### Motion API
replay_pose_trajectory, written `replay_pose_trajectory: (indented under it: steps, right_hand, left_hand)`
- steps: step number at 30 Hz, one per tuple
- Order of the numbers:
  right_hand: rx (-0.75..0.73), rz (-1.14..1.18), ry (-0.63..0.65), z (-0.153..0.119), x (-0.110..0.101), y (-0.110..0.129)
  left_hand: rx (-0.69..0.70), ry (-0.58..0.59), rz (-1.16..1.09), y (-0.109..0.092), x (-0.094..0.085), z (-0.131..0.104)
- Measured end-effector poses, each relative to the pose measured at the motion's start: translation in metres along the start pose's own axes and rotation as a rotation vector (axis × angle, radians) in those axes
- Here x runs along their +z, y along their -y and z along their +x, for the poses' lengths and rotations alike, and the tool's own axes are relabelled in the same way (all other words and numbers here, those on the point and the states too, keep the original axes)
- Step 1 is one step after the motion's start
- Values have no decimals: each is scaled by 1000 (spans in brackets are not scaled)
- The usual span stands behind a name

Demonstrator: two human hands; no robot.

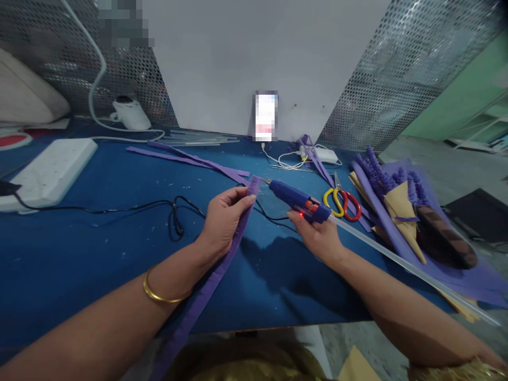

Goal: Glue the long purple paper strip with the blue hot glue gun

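Pinched in my left hand (pixel 224 219) is a long purple paper strip (pixel 222 270), whose upper end stands above my fingers while the rest trails down past the table's front edge. My right hand (pixel 317 238) is wrapped round a blue hot glue gun (pixel 291 196) with a small red light glowing. Its nozzle points left, close to the strip's upper end; whether they touch I cannot tell. A long clear glue stick (pixel 413 267) sticks out of the gun's back towards the lower right. More purple strips (pixel 190 161) lie on the table beyond my left hand.
Scissors (pixel 343 203) with yellow and red handles lie right of the glue gun. Purple flowers (pixel 391 177) and wrapping paper fill the right side. A white power strip (pixel 53 172) sits left, its black cord (pixel 119 207) crossing the blue table. A phone (pixel 265 116) leans against the back panel.
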State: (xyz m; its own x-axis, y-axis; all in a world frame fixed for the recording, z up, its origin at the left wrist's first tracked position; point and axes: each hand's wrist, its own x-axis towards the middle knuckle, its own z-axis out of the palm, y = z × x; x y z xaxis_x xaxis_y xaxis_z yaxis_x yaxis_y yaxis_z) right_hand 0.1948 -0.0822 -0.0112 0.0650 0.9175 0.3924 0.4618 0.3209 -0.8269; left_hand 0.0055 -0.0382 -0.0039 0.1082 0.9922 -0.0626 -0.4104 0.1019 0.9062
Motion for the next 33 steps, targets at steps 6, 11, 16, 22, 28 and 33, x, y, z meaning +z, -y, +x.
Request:
replay_pose_trajectory:
  steps: [6,11,16,22,28,33]
  right_hand:
    - [-10,-22,5,1,0,2]
    - [-5,-30,-1,2,-1,3]
    - [-7,-25,-16,2,0,3]
    - [-28,-38,0,3,-1,5]
    - [-65,-76,22,3,-1,1]
    - [-58,-59,47,3,-2,-1]
  left_hand:
    - [9,-17,1,0,1,-1]
    - [2,-3,-5,0,0,0]
    - [7,-11,-5,0,0,1]
    - [5,-10,5,-1,0,0]
    - [10,-19,-9,-1,0,1]
    - [21,-20,-9,-1,0,1]
